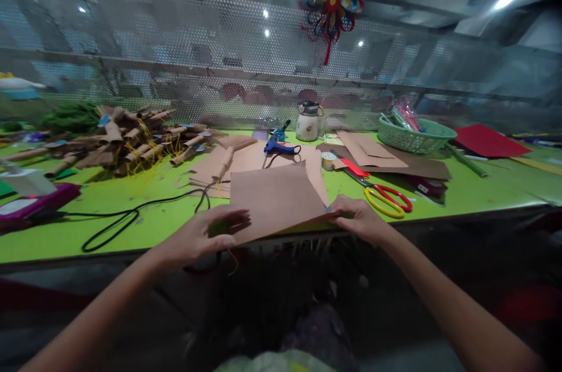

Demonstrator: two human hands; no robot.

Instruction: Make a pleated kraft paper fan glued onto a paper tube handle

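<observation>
A sheet of brown kraft paper (274, 199) lies at the table's front edge, its near side slightly raised. My right hand (357, 218) pinches its near right corner between thumb and fingers. At the near left corner is my left hand (211, 230), its thumb and fingers apart in a curve around the paper's edge. Behind the sheet, a blue glue gun (281, 148) rests on more brown paper (250, 158). Scissors with red and yellow handles (386, 201) lie to the right of my right hand, beside a red-handled tool (355, 168) and a roll of tape (327, 161).
Rolled brown paper pieces with yellow strings (132, 140) are heaped at the left on the green table (167, 211). A black cord (127, 219) loops across it. At the back stand a white jar (307, 125) and a green basket (410, 136). Red paper (489, 140) lies far right.
</observation>
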